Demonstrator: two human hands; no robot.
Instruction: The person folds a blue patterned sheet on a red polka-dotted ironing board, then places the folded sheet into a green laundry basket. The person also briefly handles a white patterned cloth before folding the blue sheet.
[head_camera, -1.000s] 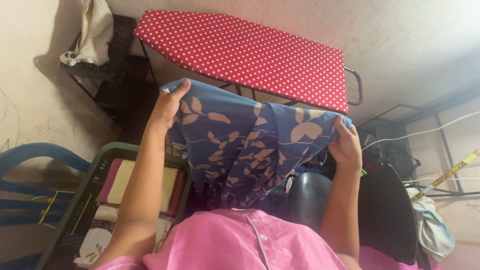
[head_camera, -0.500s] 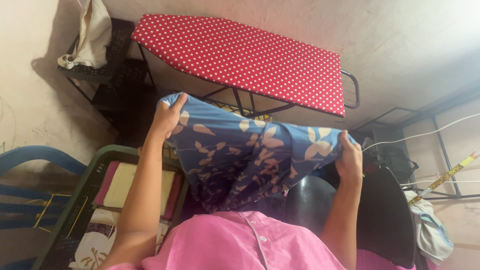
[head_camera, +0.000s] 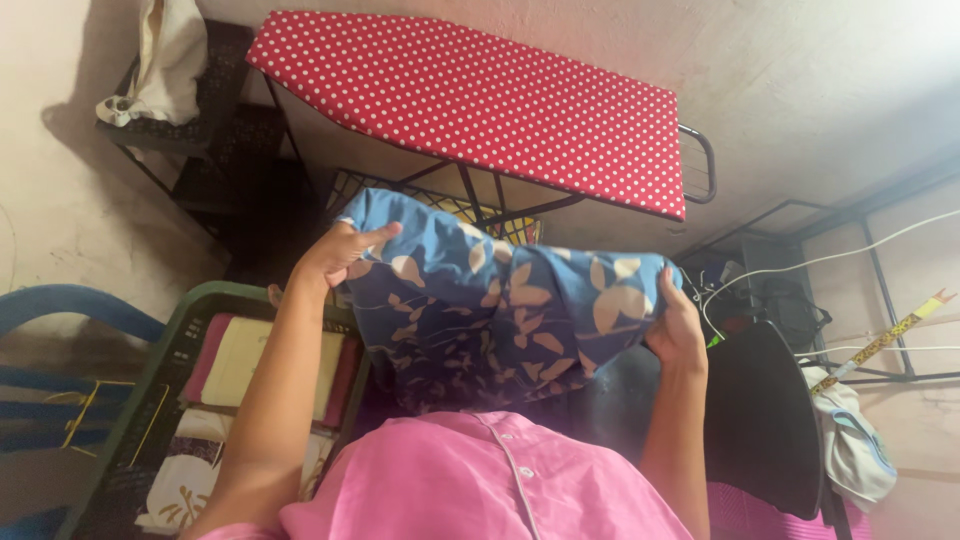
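I hold a blue cloth with a cream leaf print (head_camera: 500, 305) stretched out in front of my chest. My left hand (head_camera: 340, 252) grips its upper left corner. Over at the upper right edge, my right hand (head_camera: 680, 328) grips the cloth with the fingers curled into the fabric. The cloth hangs down toward my pink shirt (head_camera: 470, 485). Beyond the cloth stands an ironing board with a red cover with white dots (head_camera: 480, 100).
A green crate (head_camera: 135, 395) with folded cloths sits at lower left, beside a blue chair (head_camera: 60, 310). A black rack (head_camera: 215, 130) with a white bag (head_camera: 165, 55) stands at the back left. On the right are a black seat (head_camera: 765, 420), cables and a metal frame.
Both hands have dropped lower with the cloth, bringing it closer to my chest. The ironing board now shows more fully above it.
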